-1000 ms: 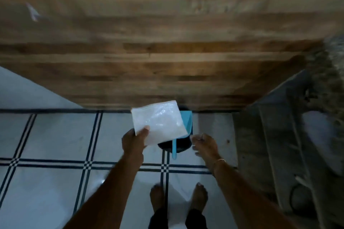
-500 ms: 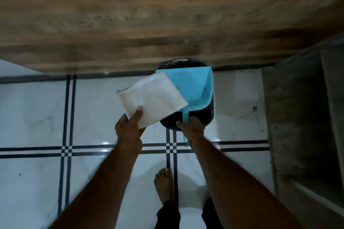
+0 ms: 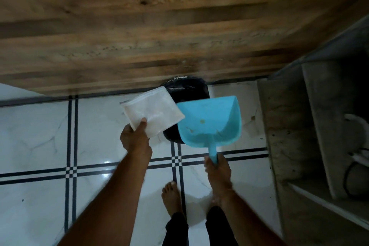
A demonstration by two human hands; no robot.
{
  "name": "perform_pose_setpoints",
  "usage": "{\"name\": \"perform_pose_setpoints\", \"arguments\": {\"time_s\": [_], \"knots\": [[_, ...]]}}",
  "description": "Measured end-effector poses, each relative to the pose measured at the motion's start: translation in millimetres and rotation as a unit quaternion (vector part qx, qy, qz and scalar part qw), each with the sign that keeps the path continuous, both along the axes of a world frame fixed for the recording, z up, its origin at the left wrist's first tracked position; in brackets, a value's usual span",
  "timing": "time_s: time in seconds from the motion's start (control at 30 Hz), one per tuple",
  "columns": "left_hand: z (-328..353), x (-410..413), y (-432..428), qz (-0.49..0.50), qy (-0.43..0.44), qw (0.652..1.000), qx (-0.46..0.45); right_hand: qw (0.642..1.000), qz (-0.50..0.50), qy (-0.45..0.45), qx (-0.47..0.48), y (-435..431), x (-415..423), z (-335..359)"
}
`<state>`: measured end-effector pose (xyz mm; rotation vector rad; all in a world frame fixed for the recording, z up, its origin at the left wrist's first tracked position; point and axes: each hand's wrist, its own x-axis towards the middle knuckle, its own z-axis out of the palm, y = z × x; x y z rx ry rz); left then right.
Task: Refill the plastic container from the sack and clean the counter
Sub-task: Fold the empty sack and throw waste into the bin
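My left hand (image 3: 135,139) pinches the near corner of a flat white zip bag (image 3: 151,114) and holds it over the floor, its far edge overlapping a black bin (image 3: 187,90). My right hand (image 3: 217,168) grips the handle of a light blue dustpan (image 3: 211,121), lifted off the bin and held to its right side. A few brownish specks lie in the pan. The bin stands on the floor against a wooden cabinet front. The sack and the plastic container are out of view.
A wooden cabinet front (image 3: 159,36) fills the top. The floor has white tiles with dark double lines (image 3: 71,170). A grey concrete shelf unit (image 3: 311,126) with cables stands at the right. My bare feet (image 3: 171,195) are just below the hands.
My right hand has taken the dustpan's handle and lifted it off the bin toward the right. The left hand keeps the white bag in about the same place.
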<state>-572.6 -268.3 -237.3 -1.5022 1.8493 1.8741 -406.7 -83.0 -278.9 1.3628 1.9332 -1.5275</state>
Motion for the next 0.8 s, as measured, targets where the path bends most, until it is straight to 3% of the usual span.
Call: {"name": "perform_pose_setpoints", "arguments": {"time_s": [0.07, 0.2, 0.3, 0.4, 0.53, 0.67, 0.8], "knots": [[-4.5, -7.6, 10.9, -0.019, 0.001, 0.999, -0.04, 0.999, 0.008, -0.047, 0.018, 10.7, 26.4, -0.2], [-31.1, -18.4, 36.5, -0.111, -0.016, 0.983, -0.148, 0.994, -0.106, 0.007, 0.032, 18.0, 51.9, -12.0], [-61.9, -22.0, 52.7, -0.195, -0.023, 0.962, -0.191, 0.996, -0.088, 0.014, 0.015, 25.6, 53.4, -32.8], [-88.4, -23.8, 65.1, -0.257, -0.032, 0.943, -0.207, 1.0, -0.026, -0.01, 0.001, 36.3, 46.2, -55.6], [-106.5, -28.9, 76.4, -0.334, -0.079, 0.922, -0.18, 0.996, -0.078, 0.036, -0.033, 46.3, 32.7, -62.7], [-88.4, -35.8, 86.2, -0.412, -0.108, 0.883, -0.196, 0.991, -0.097, 0.052, -0.073, 56.7, 26.8, -43.2], [-21.9, -26.6, 90.4, -0.467, -0.056, 0.856, -0.214, 0.993, -0.082, 0.034, -0.078, 65.2, 36.5, 8.9]]}}
